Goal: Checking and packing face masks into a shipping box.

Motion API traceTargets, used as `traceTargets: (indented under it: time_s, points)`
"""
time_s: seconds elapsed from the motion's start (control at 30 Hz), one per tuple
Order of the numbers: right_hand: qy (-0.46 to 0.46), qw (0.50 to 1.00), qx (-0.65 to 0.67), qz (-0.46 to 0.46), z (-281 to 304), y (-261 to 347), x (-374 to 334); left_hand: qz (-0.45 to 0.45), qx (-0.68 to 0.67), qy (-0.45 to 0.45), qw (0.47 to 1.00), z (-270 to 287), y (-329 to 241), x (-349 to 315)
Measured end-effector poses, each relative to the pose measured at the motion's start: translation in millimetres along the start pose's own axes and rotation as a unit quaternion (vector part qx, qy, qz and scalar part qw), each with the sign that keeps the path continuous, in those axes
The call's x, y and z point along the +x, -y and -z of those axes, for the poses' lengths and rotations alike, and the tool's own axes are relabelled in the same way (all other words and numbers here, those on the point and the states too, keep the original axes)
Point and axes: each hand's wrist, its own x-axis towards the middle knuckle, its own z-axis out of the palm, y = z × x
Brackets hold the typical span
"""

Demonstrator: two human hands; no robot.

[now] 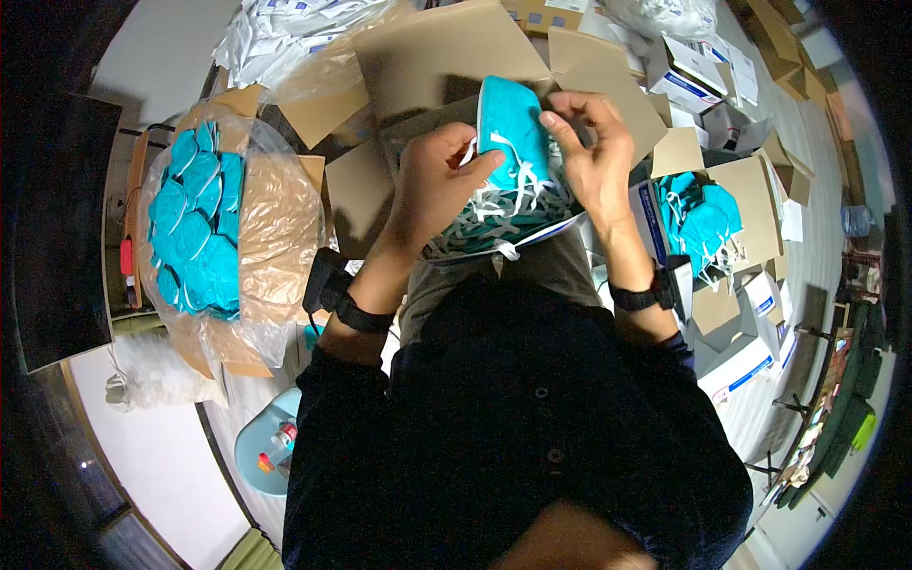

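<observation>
Centrally, turquoise fabric mask with white straps (513, 119), upright above open cardboard carton (551, 231) of strap-tangled masks. Left hand (437, 176): fingers clamped on mask's lower left edge. Right hand (598, 152): fingers curled at right edge, grip unclear. Leftward, plastic-lined brown box (275, 204).

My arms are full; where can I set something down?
On the right, the pale floor looks bare between the white boxes and the cluttered rack. Crowded: ahead, where the left hand grips a teal mask over the open carton, and left, at the bagged carton.
</observation>
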Motion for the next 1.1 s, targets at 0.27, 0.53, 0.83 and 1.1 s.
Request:
traceTargets:
  time_s: [0.27, 0.53, 0.83, 1.1]
  points:
    - [0.109, 0.983, -0.051, 0.140, -9.1, 7.7, 2.8, -0.090, 0.133, -0.080, 0.984, -1.2, -3.5, -5.7]
    - [0.105, 0.955, -0.166, 0.222, -4.7, -1.8, 10.2, -0.045, 0.111, -0.071, 0.990, 8.5, -1.9, -21.8]
    - [0.011, 0.960, -0.238, 0.149, 15.7, -20.7, 34.1, -0.036, 0.160, -0.112, 0.980, 56.5, -20.8, -54.2]
    - [0.207, 0.973, -0.030, 0.096, -8.8, 48.3, 11.1, 0.037, 0.034, -0.124, 0.991, 52.0, -30.5, -41.0]
